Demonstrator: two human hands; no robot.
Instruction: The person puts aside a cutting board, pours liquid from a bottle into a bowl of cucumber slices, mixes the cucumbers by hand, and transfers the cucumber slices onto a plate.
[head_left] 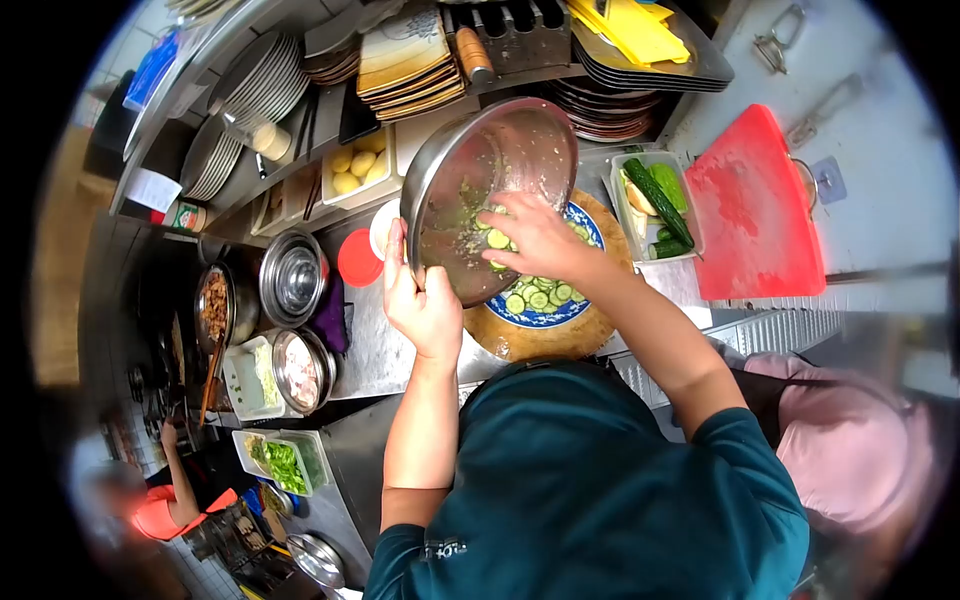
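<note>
My left hand [425, 305] grips the rim of a large steel bowl [455, 165], tilted on its side over a blue-and-white plate [573, 312]. Inside the bowl's mouth, my right hand [540, 235] has its fingers spread against several cucumber slices. More cucumber slices [537, 294] lie on the plate, which rests on a round wooden board [515, 340]. Bits of chopped seasoning cling to the bowl's inner wall. The bowl hides part of the plate.
At the right are a tub of whole cucumbers [657, 205] and a red cutting board [755, 210]. Steel bowls [293, 277] stand left, near a red lid [360, 257]. Shelves above hold stacked plates [405, 60]. Two people are nearby, one lower left [165, 510], one right [840, 435].
</note>
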